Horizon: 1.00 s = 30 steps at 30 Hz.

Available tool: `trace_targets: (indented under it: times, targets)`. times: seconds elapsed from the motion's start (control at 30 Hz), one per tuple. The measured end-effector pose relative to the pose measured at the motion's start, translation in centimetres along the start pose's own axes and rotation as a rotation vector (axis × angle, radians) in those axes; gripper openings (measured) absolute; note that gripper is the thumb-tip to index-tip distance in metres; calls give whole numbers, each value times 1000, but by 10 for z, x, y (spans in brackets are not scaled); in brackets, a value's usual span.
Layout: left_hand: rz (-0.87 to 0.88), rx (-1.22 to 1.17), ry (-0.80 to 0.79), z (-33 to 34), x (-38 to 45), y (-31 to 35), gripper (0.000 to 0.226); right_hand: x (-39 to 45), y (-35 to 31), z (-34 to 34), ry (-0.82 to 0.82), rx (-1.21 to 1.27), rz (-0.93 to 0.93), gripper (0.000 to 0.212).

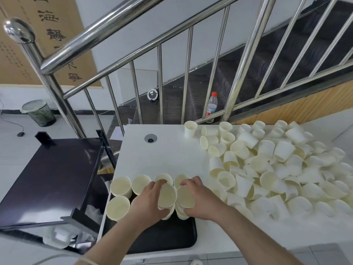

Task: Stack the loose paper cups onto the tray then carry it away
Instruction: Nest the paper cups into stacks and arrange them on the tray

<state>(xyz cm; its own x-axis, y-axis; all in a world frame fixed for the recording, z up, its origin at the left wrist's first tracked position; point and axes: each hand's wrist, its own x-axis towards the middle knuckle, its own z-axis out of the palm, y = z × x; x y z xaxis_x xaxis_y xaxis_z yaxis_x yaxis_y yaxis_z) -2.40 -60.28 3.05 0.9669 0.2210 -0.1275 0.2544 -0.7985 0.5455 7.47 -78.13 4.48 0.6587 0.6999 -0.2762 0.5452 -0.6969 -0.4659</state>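
From the head view, a black tray sits at the near left corner of a white table, roughly at 6 o'clock. The left hand curls around a stack of cups, and the right hand grips a second stack just beside it, both over the tray's far half. More upright cups stand in rows on the tray toward 9 o'clock of the hands. A big heap of loose paper cups sprawls across the table at 3 o'clock. One single cup stands upright at 12 o'clock, near the steel railing. A plastic bottle stands behind the bars.
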Motion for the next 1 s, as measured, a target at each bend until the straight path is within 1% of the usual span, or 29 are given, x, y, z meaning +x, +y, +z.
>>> trace_targets:
  times: [0.23, 0.37, 0.57, 0.8, 1.0]
  targets:
    - [29, 103, -41, 13, 0, 2, 74, 2, 5, 19, 8, -71, 25, 74]
    - [18, 127, -69, 16, 3, -2, 78, 6, 9, 25, 12, -80, 34, 76]
    - [9, 163, -93, 16, 6, -5, 85, 10, 12, 26, -27, -93, 23, 85]
    - [4, 177, -108, 19, 8, -5, 75, 11, 15, 29, -32, -131, 14, 79]
    - [-13, 204, -115, 21, 9, -7, 71, 11, 15, 32, -36, -135, 16, 72]
